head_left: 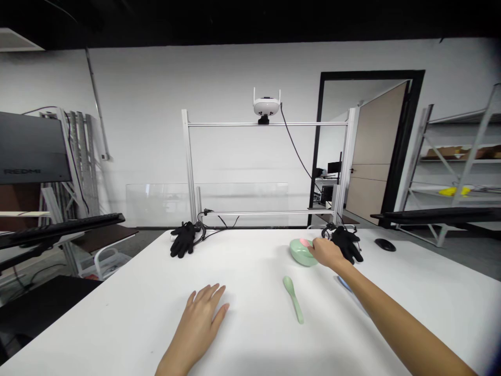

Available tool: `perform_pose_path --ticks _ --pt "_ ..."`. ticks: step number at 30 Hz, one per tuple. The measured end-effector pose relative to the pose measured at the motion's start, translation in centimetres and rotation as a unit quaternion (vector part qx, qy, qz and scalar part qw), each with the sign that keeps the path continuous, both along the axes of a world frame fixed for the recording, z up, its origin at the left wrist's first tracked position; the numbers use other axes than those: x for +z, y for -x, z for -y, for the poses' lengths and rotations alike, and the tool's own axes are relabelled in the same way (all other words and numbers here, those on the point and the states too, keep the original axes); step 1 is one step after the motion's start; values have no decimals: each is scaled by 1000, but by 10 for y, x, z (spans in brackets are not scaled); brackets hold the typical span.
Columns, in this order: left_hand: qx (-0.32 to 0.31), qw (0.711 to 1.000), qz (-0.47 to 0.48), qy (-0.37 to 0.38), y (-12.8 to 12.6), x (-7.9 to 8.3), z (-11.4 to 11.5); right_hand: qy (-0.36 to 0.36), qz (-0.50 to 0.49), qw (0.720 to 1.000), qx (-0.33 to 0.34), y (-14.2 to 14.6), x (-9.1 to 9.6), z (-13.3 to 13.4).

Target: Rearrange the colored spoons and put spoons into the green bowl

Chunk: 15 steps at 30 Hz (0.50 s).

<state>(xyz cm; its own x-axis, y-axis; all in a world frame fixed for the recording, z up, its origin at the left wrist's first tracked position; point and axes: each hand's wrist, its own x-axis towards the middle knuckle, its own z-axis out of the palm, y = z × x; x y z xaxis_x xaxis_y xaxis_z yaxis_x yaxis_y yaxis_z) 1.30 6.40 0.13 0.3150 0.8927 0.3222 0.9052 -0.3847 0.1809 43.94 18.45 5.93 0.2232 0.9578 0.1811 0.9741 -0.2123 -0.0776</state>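
My right hand [325, 252] is at the right side of a light green bowl [300, 256], fingers closed. From its fingertips a pink rounded end, looking like a pink spoon [305, 242], shows over the bowl's opening; the hand hides the rest. Nearer to me, a pale green spoon [293, 299] lies on the white table with its handle toward me. Under my right forearm, a blue thing [344, 283] shows only in part. My left hand [202, 317] hovers over or rests on the table at left, open, fingers spread, holding nothing.
Black gloves with cables lie at the table's far left [183, 239] and far right [346, 243]. A black mouse [385, 245] sits at the right. Along the back edge stands a metal frame [266, 213] carrying a white camera-like device [266, 106].
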Motion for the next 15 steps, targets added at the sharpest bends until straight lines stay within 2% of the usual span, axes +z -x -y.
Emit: perform_pose_path --ticks 9,15 --pt "8 1000 -5 17 -2 2 2 36 -6 999 -24 -12 -22 -43" --pt "13 999 -20 29 0 2 -1 37 -10 998 -41 -19 -37 -60"
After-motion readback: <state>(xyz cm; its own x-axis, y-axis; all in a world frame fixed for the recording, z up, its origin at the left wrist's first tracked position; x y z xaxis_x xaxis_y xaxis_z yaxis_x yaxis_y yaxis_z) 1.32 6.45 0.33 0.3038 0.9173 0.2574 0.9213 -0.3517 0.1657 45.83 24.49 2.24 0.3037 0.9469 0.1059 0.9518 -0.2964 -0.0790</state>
